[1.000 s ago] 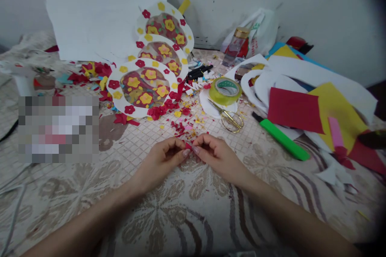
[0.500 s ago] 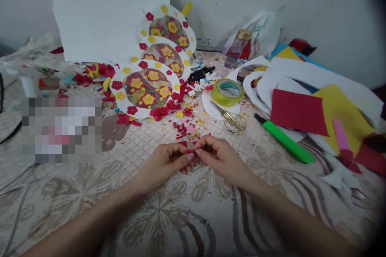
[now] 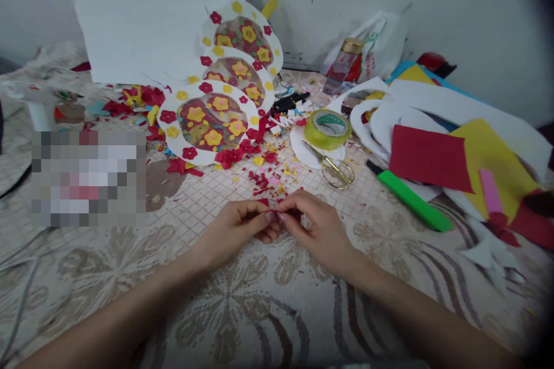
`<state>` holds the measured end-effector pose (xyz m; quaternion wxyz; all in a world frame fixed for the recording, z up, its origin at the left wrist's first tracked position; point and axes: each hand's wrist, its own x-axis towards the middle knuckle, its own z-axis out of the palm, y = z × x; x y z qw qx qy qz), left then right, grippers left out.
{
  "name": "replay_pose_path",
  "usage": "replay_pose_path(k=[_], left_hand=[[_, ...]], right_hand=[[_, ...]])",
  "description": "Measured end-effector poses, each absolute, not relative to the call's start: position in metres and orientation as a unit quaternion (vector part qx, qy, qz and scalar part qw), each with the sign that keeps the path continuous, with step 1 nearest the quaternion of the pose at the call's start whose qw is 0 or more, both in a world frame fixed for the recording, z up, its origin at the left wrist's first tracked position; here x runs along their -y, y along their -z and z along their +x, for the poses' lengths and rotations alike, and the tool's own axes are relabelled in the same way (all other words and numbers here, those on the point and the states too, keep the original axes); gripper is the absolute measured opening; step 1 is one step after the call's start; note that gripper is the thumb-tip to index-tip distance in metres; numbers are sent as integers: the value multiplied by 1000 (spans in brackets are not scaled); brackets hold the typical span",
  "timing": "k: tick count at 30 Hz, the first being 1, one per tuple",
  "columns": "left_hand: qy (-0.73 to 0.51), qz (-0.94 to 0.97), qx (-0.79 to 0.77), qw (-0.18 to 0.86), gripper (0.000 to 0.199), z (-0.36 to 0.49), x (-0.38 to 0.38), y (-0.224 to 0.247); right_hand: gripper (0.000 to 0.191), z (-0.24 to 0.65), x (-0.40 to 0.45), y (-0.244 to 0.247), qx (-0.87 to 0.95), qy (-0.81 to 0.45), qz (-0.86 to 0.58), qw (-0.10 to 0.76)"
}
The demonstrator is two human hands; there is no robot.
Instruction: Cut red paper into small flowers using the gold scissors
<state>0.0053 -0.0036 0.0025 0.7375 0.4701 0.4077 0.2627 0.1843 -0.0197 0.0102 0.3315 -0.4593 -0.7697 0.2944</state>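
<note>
My left hand [image 3: 246,223] and my right hand [image 3: 309,220] meet at the middle of the table, fingertips touching. Between both thumbs and forefingers is a small piece of red paper [image 3: 276,212], mostly hidden by the fingers. Just beyond my hands lie red and yellow paper scraps [image 3: 262,181]. Gold scissors [image 3: 332,167] rest on a white paper disc, beside a roll of yellow-green tape [image 3: 328,128]. Behind and to the left stand white oval frames [image 3: 210,122] decorated with red and yellow paper flowers.
To the right are a green cutter [image 3: 414,200], a red paper square [image 3: 430,157], yellow paper [image 3: 496,167] and white cutouts. At the back stand a gold-capped bottle [image 3: 344,66] and a plastic bag [image 3: 385,46]. A blurred patch covers something at left.
Both hands have shifted slightly, with the fingertips now closer together and covering more of the red paper. The whole view has moved a little.
</note>
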Motion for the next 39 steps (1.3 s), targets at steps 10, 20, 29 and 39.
replay_pose_path(k=[10,20,29,39], left_hand=[[-306,373,-397,781,17,7,4,2],[-307,399,-413,759,20,6,2,2],[-293,561,-415,653,21,6,7,-6],[-287,593,-415,627,21,7,9,-9]], right_hand=[[22,190,19,-1,857,-168,-388,294],[29,191,18,-5,854,-203,-367,307],[16,186,17,-8,658,-472,-491,320],[10,187,17,-6,679,-472,-476,300]])
